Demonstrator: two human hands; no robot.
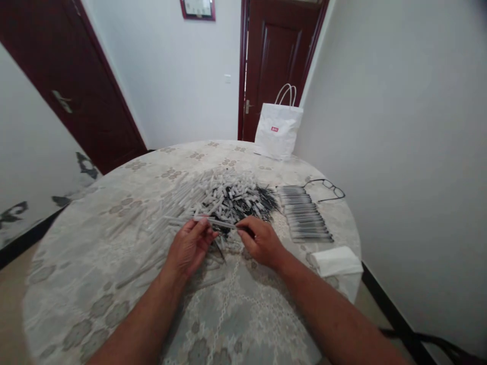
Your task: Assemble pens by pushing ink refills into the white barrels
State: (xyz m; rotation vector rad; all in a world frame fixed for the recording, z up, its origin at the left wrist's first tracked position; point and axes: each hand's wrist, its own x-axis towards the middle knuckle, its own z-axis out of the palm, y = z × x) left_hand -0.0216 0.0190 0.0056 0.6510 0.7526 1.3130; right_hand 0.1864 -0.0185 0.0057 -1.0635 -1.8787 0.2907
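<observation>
My left hand (190, 247) pinches a slim clear pen barrel (221, 222) between thumb and fingers. The barrel lies roughly level across the gap between my hands. At its other end, the thumb and forefinger of my right hand (262, 242) are closed together; whether they also grip a small part there is too fine to make out. A thin dark stick (219, 252) slants down below my left fingers. Just beyond both hands spreads a heap of white pen parts (228, 187), mixed with dark slender pieces (239, 207). Long translucent tubes (177, 197) lie to its left.
Side by side on the right lie several dark-tipped pens (306, 215). Eyeglasses (331, 190) rest beyond them, and folded white tissue (337, 261) sits nearer me. A white paper bag (279, 129) stands at the far edge of the round patterned tablecloth (228, 324).
</observation>
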